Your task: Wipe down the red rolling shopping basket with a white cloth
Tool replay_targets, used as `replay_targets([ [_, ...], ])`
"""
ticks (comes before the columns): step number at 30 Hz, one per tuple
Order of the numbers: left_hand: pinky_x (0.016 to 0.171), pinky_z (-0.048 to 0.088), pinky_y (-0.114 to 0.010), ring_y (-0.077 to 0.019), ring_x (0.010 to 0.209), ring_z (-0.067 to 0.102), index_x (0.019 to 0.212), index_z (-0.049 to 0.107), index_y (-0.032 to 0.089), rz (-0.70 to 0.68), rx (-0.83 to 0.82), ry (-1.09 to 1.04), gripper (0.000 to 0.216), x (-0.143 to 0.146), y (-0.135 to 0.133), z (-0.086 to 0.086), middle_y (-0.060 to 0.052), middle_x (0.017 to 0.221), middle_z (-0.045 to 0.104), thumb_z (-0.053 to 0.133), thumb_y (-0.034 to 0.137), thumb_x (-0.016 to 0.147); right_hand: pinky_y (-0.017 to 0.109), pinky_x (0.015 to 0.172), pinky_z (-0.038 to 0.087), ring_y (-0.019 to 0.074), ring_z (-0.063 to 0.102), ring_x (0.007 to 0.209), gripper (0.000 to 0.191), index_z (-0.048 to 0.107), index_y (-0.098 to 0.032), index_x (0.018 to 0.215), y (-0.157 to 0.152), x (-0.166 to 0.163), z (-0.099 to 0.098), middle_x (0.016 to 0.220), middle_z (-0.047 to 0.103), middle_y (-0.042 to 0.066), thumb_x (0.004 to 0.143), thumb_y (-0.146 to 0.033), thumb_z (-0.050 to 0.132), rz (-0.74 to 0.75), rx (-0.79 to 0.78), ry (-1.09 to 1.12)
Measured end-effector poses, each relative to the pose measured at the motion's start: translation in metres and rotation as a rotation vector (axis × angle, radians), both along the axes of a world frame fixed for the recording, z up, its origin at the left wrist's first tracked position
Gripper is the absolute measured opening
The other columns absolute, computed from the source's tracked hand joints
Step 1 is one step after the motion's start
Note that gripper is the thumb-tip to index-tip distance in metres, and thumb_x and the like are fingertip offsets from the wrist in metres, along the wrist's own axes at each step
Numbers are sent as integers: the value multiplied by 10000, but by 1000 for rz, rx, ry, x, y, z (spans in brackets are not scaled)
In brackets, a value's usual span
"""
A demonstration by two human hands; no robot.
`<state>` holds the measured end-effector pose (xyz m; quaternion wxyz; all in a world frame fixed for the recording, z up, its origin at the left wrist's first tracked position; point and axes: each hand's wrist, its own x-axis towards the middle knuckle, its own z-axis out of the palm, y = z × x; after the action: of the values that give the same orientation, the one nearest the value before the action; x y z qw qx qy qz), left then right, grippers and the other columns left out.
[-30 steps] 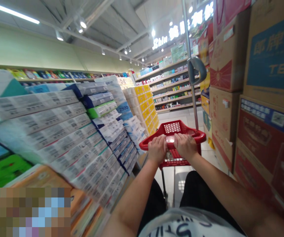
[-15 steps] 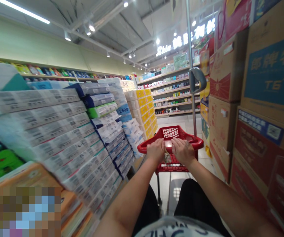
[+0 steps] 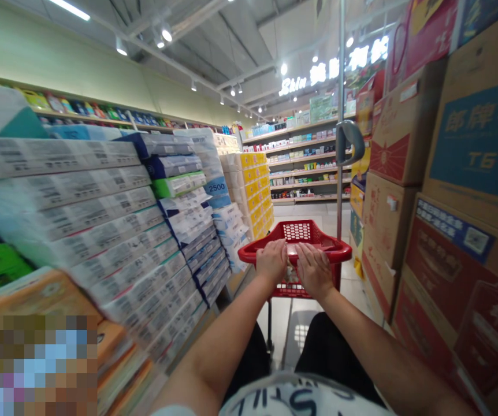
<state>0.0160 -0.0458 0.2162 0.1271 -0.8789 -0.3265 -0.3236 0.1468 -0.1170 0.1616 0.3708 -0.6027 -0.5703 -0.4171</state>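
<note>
A red plastic shopping cart (image 3: 303, 230) with a mesh basket stands straight in front of me. Both hands rest on its near handle bar, close together at the middle. My left hand (image 3: 272, 261) is closed over the bar, its knuckles upward. Just to the right, my right hand (image 3: 315, 268) is closed over the same bar. Between the hands, a small pale thing in the basket shows through, too hidden to name. The fingertips curl out of sight beyond the bar.
Stacked tissue packs (image 3: 101, 202) line the left, with yellow packs (image 3: 255, 193) farther on. Cardboard cartons (image 3: 394, 214) rise on the right. A metal pole (image 3: 341, 196) with a grey handle stands beyond the cart's right side. Stocked shelves (image 3: 303, 162) cross the far end.
The view has shifted slightly, and the cart appears a little farther left. Both hands stay on the handle bar.
</note>
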Motion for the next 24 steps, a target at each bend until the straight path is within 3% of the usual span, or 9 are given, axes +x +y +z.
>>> replay_targets([
  [6, 927, 393, -401, -226, 1277, 445, 1300, 505, 267, -150, 77, 79, 374, -11, -1, -3, -57, 1386, 523, 363, 397, 979, 377, 1040, 282, 220, 504, 1210, 362, 558, -174, 1268, -3, 1, -3, 1231, 629, 92, 918, -198, 472, 16, 23, -1],
  [12, 830, 432, -365, -201, 1017, 610, 1186, 578, 230, 27, -94, -11, 389, 0, 2, 3, -70, 1203, 642, 250, 340, 1008, 374, 1028, 294, 219, 512, 1201, 332, 581, -190, 1233, -3, 3, -4, 1215, 636, 85, 915, -196, 487, 18, 21, 0],
  [18, 938, 385, -451, -287, 1270, 427, 1305, 501, 312, -111, 90, 90, 381, -4, -9, -7, -65, 1401, 493, 383, 424, 961, 367, 1021, 295, 212, 527, 1180, 315, 591, -193, 1215, -5, 8, -1, 1196, 646, 82, 917, -203, 489, 22, 58, -9],
  [22, 833, 447, -396, -224, 968, 613, 1191, 576, 251, -4, -86, 71, 405, -4, 1, 6, -84, 1187, 622, 280, 438, 989, 366, 1015, 292, 216, 536, 1172, 292, 602, -193, 1187, -4, 6, -2, 1186, 655, 78, 917, -207, 494, 8, 58, -8],
  [24, 811, 457, -373, -212, 915, 628, 1139, 599, 227, 40, -150, 83, 417, -4, 8, 12, -84, 1071, 652, 258, 420, 996, 362, 1009, 291, 216, 539, 1171, 293, 599, -191, 1189, -3, 2, -1, 1189, 654, 80, 916, -207, 493, 5, 50, -5],
])
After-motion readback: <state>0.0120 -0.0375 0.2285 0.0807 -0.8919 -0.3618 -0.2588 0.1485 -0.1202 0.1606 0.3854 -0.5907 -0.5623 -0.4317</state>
